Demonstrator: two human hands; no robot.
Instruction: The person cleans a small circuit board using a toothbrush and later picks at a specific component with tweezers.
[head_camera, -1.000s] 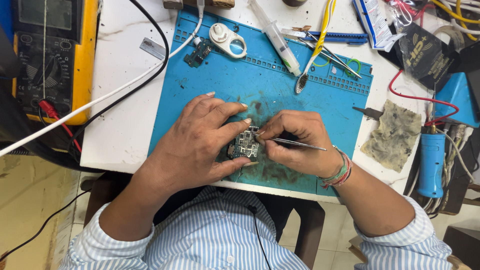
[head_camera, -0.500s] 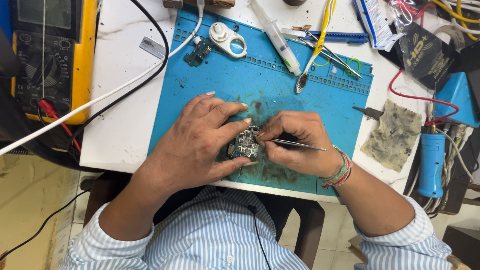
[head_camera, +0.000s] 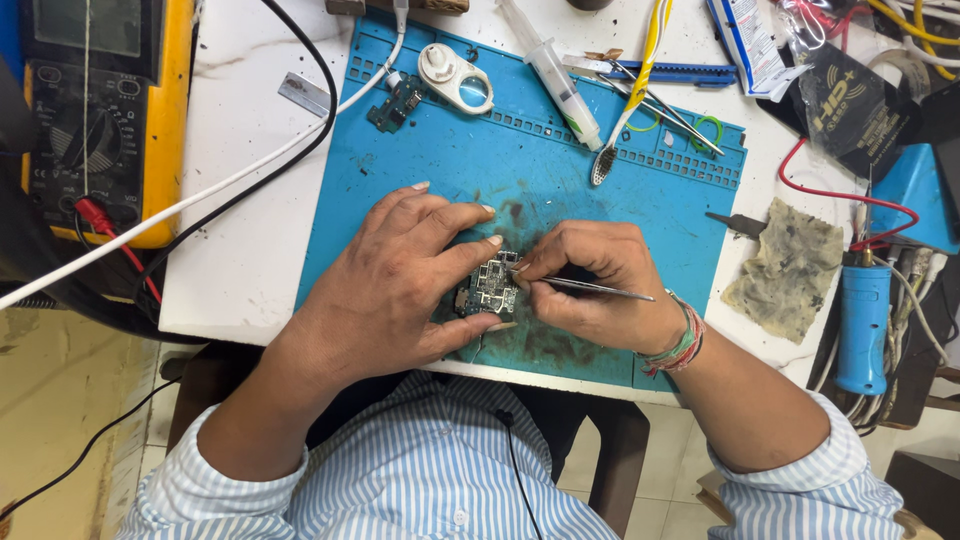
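A small dark circuit board (head_camera: 490, 287) lies on the blue work mat (head_camera: 560, 190) near its front edge. My left hand (head_camera: 400, 280) pins the board between thumb and fingers. My right hand (head_camera: 600, 285) grips thin metal tweezers (head_camera: 600, 288), their tip touching the board's right edge. Coloured bands circle my right wrist. Part of the board is hidden under my fingers.
A yellow multimeter (head_camera: 95, 110) sits far left with red and black leads and a white cable (head_camera: 200, 195). At the mat's back lie a small green board (head_camera: 398, 103), a white loupe (head_camera: 455, 78), a syringe (head_camera: 555, 75), a brush and tweezers. A dirty cloth (head_camera: 790, 265) and blue tool (head_camera: 865, 325) lie right.
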